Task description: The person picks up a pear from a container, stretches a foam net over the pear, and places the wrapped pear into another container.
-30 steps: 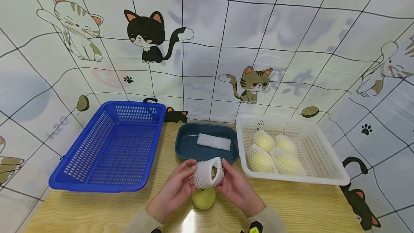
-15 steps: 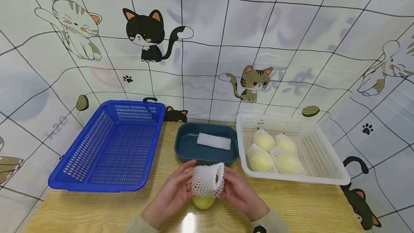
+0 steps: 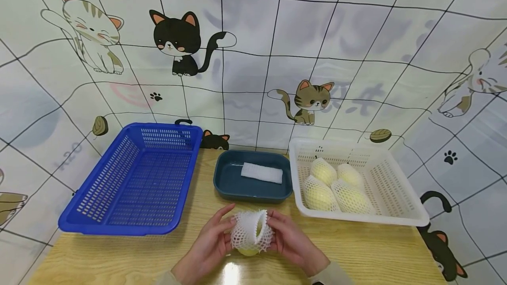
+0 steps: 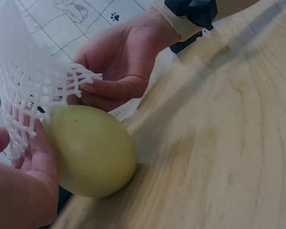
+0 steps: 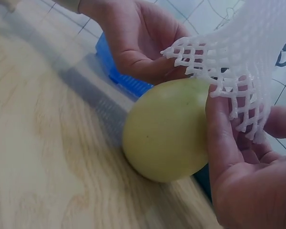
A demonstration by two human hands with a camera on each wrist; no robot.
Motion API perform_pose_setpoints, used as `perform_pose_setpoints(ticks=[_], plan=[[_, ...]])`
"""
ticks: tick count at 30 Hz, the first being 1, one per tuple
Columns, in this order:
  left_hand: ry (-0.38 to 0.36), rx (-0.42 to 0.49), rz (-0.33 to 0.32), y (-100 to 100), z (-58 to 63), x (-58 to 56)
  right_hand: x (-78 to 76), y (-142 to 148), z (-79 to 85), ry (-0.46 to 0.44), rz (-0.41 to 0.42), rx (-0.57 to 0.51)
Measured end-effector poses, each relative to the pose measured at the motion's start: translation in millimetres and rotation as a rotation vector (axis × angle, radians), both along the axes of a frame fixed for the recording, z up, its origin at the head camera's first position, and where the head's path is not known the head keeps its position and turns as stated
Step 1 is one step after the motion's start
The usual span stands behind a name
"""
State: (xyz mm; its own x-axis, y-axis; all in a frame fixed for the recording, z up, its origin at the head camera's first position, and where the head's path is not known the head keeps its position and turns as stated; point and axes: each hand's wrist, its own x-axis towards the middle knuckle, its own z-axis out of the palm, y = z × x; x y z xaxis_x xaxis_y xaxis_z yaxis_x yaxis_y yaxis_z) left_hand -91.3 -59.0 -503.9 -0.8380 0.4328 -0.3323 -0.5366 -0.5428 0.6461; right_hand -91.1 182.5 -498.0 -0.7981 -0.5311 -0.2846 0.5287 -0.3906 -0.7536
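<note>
In the head view, a white foam fruit net (image 3: 246,228) is held over a yellow-green pear (image 3: 248,252) at the table's front. My left hand (image 3: 210,244) grips the net's left side, and my right hand (image 3: 294,243) grips its right side. Both wrist views show the net's lower edge spread between the fingers around the top of the pear (image 4: 93,151). Most of the smooth pear (image 5: 164,133) is bare below that edge, standing on the wood. From the head, the net hides the pear's upper part.
A blue basket (image 3: 184,197) stands at the left. Behind my hands, a dark teal tray (image 3: 225,190) holds a flat white foam net (image 3: 261,173). To the right, a white basket (image 3: 396,219) holds several netted pears (image 3: 320,195). A cat-print cloth (image 3: 253,56) hangs behind.
Both hands have come down toward me with the foam net. It now covers more of the pear in the head view, where only the pear's bottom shows.
</note>
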Motion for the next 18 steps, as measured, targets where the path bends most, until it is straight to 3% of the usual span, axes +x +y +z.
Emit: perform_pose_setpoints(ticks=[11,18], plan=[[0.032,-0.071,-0.005,0,-12.3,6.0,1.9,0,-11.7,-0.014,-0.011,0.066],[0.031,-0.097,0.028,-1,-15.5,7.0,1.7,0,-13.9,-0.019,-0.038,0.161]])
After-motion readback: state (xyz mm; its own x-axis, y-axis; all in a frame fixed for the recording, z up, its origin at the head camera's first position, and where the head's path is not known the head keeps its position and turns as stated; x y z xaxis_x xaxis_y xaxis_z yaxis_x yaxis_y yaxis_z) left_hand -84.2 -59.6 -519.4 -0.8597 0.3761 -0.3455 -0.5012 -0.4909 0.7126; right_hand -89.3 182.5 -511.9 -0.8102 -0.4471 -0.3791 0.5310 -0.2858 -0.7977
